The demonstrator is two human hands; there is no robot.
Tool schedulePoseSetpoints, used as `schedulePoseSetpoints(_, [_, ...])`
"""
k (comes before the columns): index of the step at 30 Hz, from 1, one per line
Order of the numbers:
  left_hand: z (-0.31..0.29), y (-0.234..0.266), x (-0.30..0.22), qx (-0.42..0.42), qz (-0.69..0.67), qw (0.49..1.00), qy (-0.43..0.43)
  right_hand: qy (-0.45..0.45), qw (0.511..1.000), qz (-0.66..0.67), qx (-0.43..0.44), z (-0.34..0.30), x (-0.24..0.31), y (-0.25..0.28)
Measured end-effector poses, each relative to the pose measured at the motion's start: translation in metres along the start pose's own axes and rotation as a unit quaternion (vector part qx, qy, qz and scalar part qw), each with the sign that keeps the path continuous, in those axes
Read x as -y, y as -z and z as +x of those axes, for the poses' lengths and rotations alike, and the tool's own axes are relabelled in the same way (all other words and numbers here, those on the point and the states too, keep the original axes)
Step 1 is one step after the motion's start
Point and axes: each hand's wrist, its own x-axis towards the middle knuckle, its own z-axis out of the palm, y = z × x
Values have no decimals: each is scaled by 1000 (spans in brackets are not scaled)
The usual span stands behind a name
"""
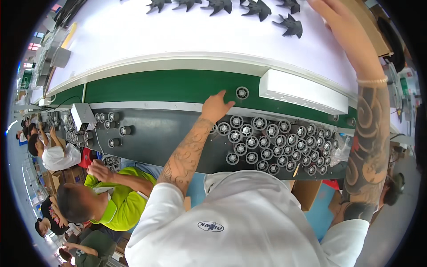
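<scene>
My left hand [216,107] hovers at the near edge of the green conveyor belt [160,87], its thumb and forefinger apart and nothing between them. Just right of its fingertips, a round grey spoked part [242,92] lies on the belt, apart from the hand. Reaching far over the white worktop [133,40], my right hand [340,20] is partly cut off by the upper edge, so its grip cannot be made out. Close to it lies a black part with curved pointed blades [291,26]; several similar ones form a row to its left.
Many round spoked parts [265,142] stand crowded on the dark bench [178,133] before me. A long white box [302,91] stands over the belt on the right. A co-worker in a lime-green shirt [122,200] sits to my left, near a white box-shaped device [83,116].
</scene>
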Motion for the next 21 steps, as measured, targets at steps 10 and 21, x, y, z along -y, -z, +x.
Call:
schedulePoseSetpoints(10, [47, -40, 16, 35, 146, 988, -37, 61, 911, -362, -188, -150, -5, -20])
schedulePoseSetpoints(21, [-96, 38, 111, -38, 29, 979, 196, -15, 951, -192, 243, -152, -292, -242])
